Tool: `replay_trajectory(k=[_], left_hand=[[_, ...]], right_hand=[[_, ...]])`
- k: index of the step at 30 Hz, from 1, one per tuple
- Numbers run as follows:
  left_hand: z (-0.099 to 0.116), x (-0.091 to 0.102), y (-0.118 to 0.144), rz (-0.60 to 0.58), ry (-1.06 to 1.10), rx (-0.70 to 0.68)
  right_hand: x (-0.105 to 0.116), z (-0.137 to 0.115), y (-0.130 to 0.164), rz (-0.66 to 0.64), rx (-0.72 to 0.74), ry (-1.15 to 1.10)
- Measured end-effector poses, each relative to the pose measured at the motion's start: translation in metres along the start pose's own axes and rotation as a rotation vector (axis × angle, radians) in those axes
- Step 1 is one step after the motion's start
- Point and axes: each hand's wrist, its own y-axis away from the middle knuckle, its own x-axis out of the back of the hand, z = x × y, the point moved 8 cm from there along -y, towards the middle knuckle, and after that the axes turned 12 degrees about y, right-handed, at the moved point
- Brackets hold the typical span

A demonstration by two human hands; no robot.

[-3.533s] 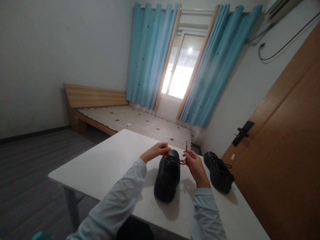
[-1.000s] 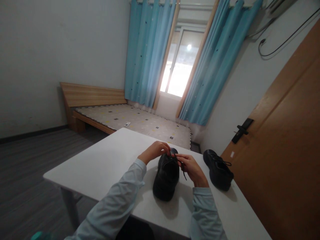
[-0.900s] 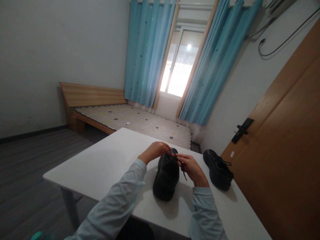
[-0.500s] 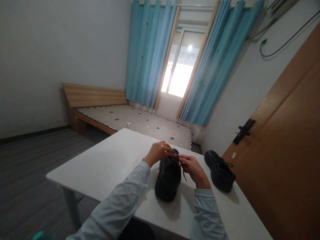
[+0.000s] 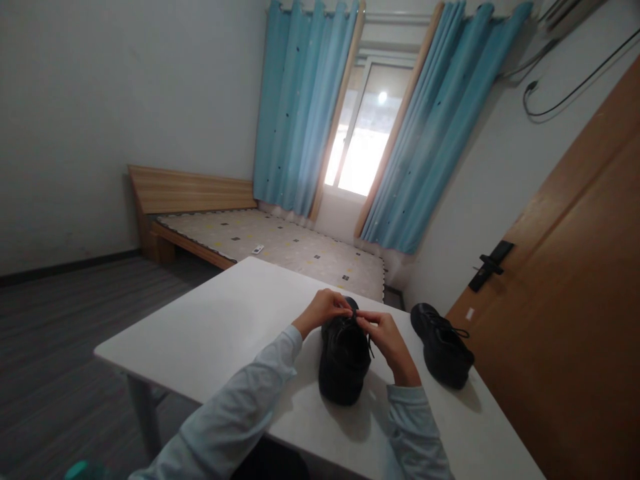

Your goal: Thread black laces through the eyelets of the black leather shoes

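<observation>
A black lace-up shoe [image 5: 344,367] stands upright on the white table, its heel toward me and its toe pointing away. Over its lacing, my left hand [image 5: 327,309] pinches the shoelace from the left side. From the right, my right hand [image 5: 384,335] closes thumb and fingers on the shoelace [image 5: 371,347], a loose end of which hangs down beside the shoe. The fingertips of both hands almost meet above the tongue. A second black shoe [image 5: 443,347], with its lace looped on top, rests near the right edge, apart from my hands.
The white table [image 5: 200,333] extends to the left and the front. Behind it is a bed [image 5: 290,243] with a small white remote [image 5: 258,249] on it. A wooden door [image 5: 565,293] with a black handle stands close on the right. A green cap [image 5: 80,469] shows at bottom left.
My hands have drawn closer together over the lacing, and the loose lace end shows less. The shoe under them has shifted slightly right. The second shoe stays in place.
</observation>
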Motion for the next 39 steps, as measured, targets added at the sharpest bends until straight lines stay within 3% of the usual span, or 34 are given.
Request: replay_trajectory(k=[5,9,21,30,39], left_hand=[[-0.013,-0.006,0.004,-0.030,0.243,0.168],[-0.015,-0.010,0.006,-0.068,0.282,0.218],[0.008,-0.009,0.003,-0.124,0.036,0.006],[0.013,-0.011,0.004,-0.132,-0.003,-0.027],[0.017,-0.010,0.004,-0.110,-0.028,-0.014]], right_hand=[[0.001,0.004,-0.003,0.042,0.043,0.178],[0.003,0.012,-0.004,0.101,0.009,0.277],[0.006,0.008,-0.005,0.183,-0.011,0.165],[0.006,0.009,-0.006,0.170,-0.055,0.002],[0.003,0.026,-0.009,0.122,-0.180,-0.147]])
